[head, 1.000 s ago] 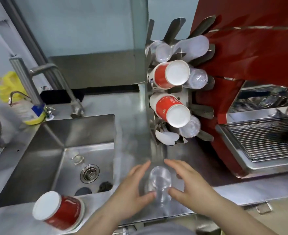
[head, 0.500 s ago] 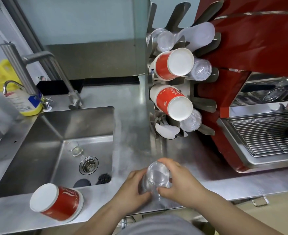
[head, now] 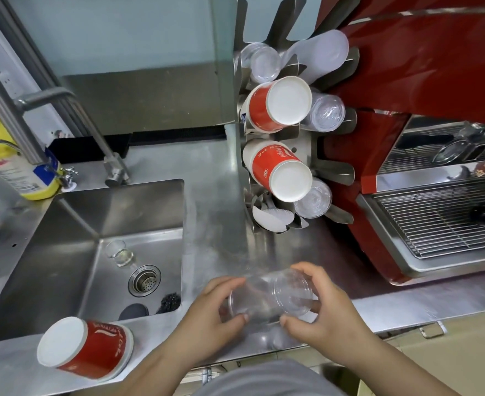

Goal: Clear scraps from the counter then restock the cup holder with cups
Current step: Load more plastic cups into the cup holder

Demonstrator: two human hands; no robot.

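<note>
Both hands hold a stack of clear cups [head: 270,300] just above the near edge of the table [head: 212,201]. The left hand [head: 210,318] curls round its left end, thumb underneath and fingers over the top; the right hand [head: 325,312] curls round the right end the same way, so each grip is closed on the stack, not spread. The stack lies on its side, long axis running left to right and tipped slightly, with a round end turned up toward the right. The cup holder [head: 333,170] stands straight ahead of the hands, at the back of the table against the red machine [head: 421,81], and I judge the right hand the nearer one to its slots. To load, the stack would likely have to turn so its axis points into a slot, not across it. The holder's slots carry two red paper stacks [head: 278,105], clear stacks beside them and at the top, a frosted stack at the upper right, and white pieces that may be lids at the bottom. The top prongs look bare. Another red cup stack [head: 84,350] lies on its side at the front left of the table. The sink [head: 49,252] holds a small glass [head: 119,252] near the drain.
</note>
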